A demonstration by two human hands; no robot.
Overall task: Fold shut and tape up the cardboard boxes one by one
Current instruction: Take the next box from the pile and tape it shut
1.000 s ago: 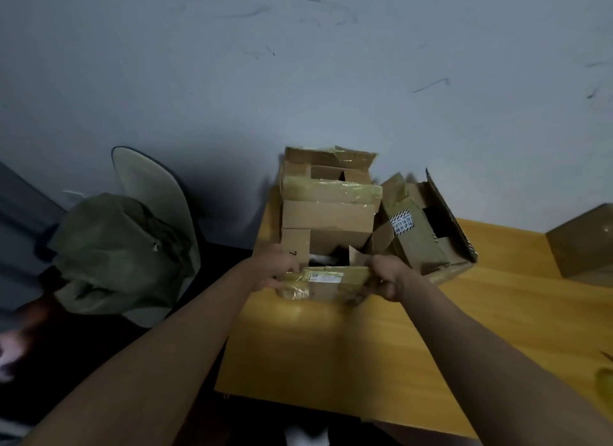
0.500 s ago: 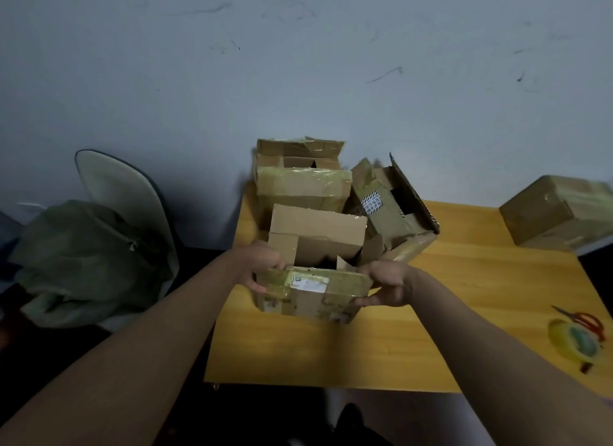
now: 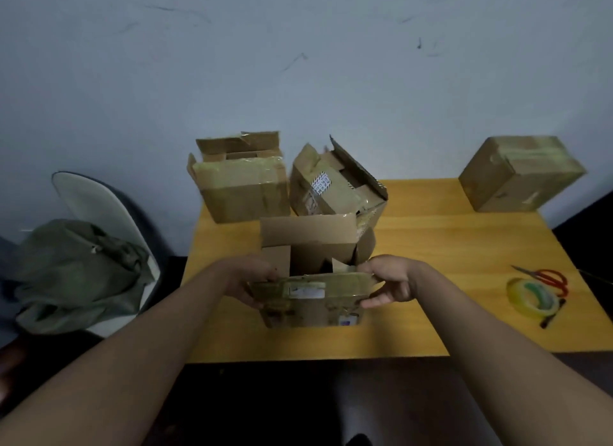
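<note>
Boxes crowd the far-left part of the desk: two open ones at eleven and twelve o'clock — one upright with loose flaps, one tipped over — and a taped box well apart at two o'clock. The open box in hand sits at the centre, near the front edge, its far flap standing upright and its near flap leaning toward the person.

Both hands hold that near flap: the left hand grips its left end, the right hand pinches its right end, fingers curled over the edge.

This looks like the start of folding. Judged from here, the side flaps should go down first, then the near and far flaps over them, so the top seam meets flat. Old tape on the flap may make it stiff or springy — press along the crease, not the middle, and keep one hand on the closed seam.

Tape and scissors lie touching at three o'clock, in the right hand's reach, so the left hand is the one to pin the flaps down.
</note>
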